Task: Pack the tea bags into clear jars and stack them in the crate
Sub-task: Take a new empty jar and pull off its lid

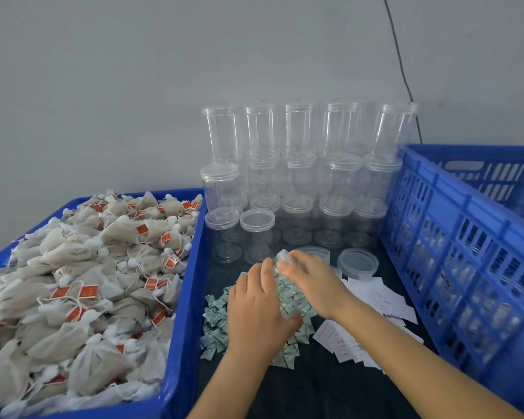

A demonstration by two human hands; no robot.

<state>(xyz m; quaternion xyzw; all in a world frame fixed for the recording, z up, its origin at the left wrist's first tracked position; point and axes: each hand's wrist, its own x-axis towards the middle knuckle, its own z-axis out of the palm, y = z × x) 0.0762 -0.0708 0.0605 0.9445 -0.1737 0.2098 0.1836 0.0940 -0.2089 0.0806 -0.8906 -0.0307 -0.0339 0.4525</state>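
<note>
Beige tea bags (88,267) with red tags are heaped in a blue bin (185,297) on the left. Empty clear jars (300,176) are stacked in rows against the wall, some with lids on. A blue slotted crate (451,237) stands on the right. Between them, my left hand (254,309) grips the body of a clear bag of small green-white sachets (288,294). My right hand (312,279) pinches the top of that bag. Loose sachets (215,322) lie scattered under and beside my hands.
Two loose clear lids (357,263) lie on the dark table just behind my right hand. White paper slips (378,300) are spread to the right, near the crate wall. A black cable (401,65) runs down the grey wall.
</note>
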